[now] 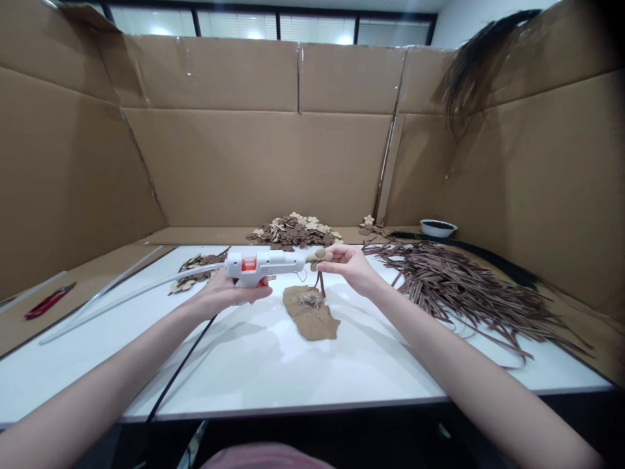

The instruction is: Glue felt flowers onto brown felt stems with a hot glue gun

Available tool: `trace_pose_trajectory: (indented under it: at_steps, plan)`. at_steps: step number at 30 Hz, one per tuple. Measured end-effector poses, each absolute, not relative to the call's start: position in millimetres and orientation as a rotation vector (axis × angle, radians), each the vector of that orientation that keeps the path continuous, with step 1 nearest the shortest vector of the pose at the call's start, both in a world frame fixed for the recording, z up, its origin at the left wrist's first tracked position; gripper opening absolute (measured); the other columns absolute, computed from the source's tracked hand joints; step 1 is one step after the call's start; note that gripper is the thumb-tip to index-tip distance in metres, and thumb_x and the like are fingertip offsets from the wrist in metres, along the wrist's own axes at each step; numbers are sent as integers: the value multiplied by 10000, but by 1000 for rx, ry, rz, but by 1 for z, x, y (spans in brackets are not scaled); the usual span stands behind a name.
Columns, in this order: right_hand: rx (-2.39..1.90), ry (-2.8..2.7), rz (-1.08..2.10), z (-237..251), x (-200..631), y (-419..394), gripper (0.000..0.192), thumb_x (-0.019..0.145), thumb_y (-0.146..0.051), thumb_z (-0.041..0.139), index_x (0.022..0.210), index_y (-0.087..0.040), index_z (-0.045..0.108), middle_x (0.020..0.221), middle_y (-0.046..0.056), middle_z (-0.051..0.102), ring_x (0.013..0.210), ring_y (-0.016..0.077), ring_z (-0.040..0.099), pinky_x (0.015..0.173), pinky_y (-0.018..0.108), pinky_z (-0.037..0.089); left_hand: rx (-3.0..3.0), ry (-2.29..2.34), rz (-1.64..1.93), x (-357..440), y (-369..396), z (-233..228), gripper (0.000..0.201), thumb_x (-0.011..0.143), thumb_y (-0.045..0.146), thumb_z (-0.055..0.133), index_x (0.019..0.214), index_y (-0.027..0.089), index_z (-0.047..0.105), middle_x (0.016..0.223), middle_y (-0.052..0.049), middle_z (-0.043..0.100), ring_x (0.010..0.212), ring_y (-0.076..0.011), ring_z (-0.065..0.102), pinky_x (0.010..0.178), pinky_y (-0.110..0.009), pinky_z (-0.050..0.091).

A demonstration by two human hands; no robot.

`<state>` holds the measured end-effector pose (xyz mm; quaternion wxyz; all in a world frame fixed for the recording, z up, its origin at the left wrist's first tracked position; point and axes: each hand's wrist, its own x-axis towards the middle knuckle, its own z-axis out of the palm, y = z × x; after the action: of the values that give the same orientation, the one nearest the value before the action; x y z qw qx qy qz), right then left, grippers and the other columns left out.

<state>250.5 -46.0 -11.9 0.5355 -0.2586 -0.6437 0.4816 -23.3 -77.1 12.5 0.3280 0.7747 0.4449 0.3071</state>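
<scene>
Gluing underway: left hand (222,293) gripped white hot-glue gun (263,266), right hand (351,267) pinched tan flower-on-stem piece (319,257); brown strip pile (459,283) remained unused.

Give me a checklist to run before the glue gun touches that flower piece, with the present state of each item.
1. Glue gun gripped: ok, the left hand is wrapped round its handle.
2. Flower piece held: ok, the right hand pinches it, stem hanging down.
3. Nozzle aimed at the piece: ok, the tip points right at the flower head, close or touching; cannot tell which.
4. Drip guard below: ok, a brown scrap lies on the white table under the work.
5. Fingertips away from the nozzle: not ok, they sit right beside it.
6. Cord free: ok, it trails off the near edge unsnagged.
</scene>
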Motion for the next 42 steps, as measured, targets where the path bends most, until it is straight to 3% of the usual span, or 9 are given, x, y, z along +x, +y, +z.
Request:
trace_pose_trajectory:
  at_steps: [42]
  plan:
    - [-601, -1527, 1196, -13, 250, -46, 284, 595, -232, 838, 858, -194, 737, 873, 45, 749, 801, 191, 707, 809, 371, 560, 2011, 1164, 805, -21, -79, 14, 249, 717, 387, 695, 761, 173, 577, 708, 4, 582, 605, -129, 541, 526, -224, 415]
